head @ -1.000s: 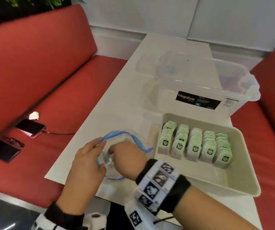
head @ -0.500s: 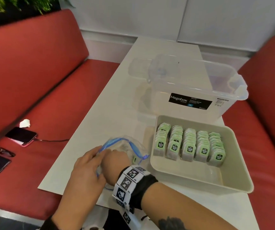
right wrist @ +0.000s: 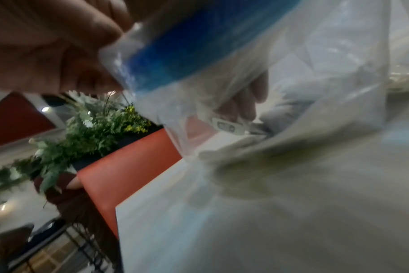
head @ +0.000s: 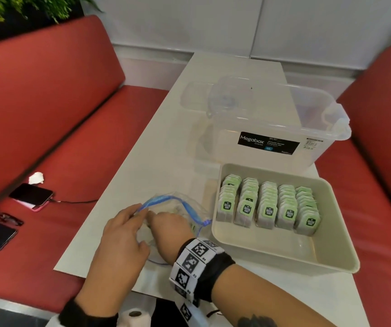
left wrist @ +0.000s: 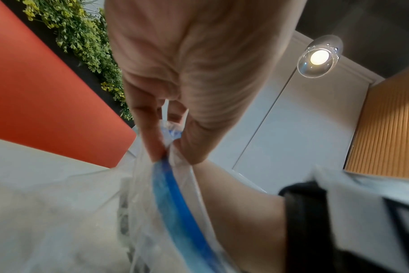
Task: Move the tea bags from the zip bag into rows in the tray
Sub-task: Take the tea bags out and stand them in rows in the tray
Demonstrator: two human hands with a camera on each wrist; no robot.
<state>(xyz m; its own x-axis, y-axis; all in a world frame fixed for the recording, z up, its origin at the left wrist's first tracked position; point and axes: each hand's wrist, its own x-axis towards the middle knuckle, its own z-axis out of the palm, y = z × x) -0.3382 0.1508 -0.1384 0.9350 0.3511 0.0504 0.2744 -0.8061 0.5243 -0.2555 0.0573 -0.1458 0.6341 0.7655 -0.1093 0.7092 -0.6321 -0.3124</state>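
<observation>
A long white table (head: 156, 142) runs between two red benches (head: 48, 119). At its far end stands a clear lidded box (head: 279, 119) with a black label, and pressed against the box's near side sits a beige tray (head: 284, 253). In the far half of the tray stand five rows of tea bags (head: 268, 206), green tags facing the near side; the near half of the tray floor is bare.

Just left of the tray, at the near end of the table, lies the clear zip bag (head: 185, 206) with a blue zip strip, its mouth pulled open toward the person. The left hand (head: 121, 234) pinches the bag's rim at the blue strip between thumb and fingertips (left wrist: 156, 147), lifting that edge. The right hand (head: 168, 230), with a marker band on its wrist, reaches into the bag's mouth; through the plastic its fingers (right wrist: 247, 103) are curled over a tea bag tag (right wrist: 227, 127), but blur and plastic leave it unclear whether they actually grip it.

On the left bench lie two phones (head: 33, 193), one on a cable, a pair of glasses (head: 7, 218) and a crumpled tissue (head: 36, 178).
</observation>
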